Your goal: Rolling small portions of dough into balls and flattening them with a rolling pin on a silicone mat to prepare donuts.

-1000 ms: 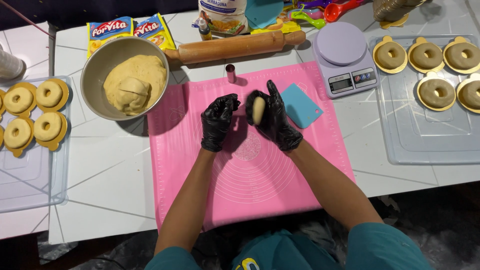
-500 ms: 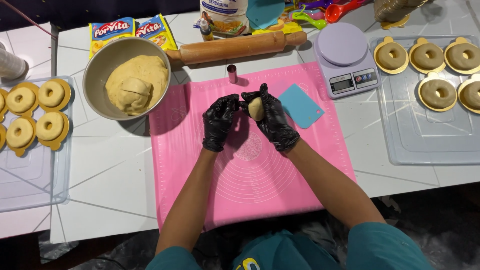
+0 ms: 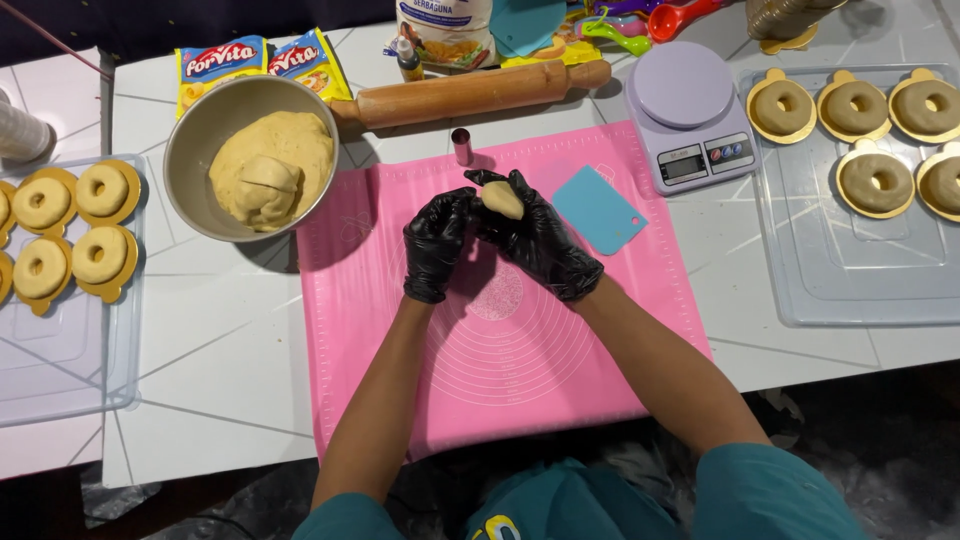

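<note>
Black-gloved right hand (image 3: 540,235) cupping a dough ball (image 3: 501,198), left hand (image 3: 437,243) pinching its edge, above pink mat (image 3: 500,340), steel dough bowl (image 3: 195,140) nearby on desk (image 3: 215,330)

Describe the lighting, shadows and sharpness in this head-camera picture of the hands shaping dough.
Head view: bright, even light; a soft shadow falls right of the metal bowl onto the pink mat; the gloved left hand, right hand and dough piece look sharp; edges bend slightly.

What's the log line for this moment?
right hand: holds dough ball | left hand: touching it | over pink mat
</note>
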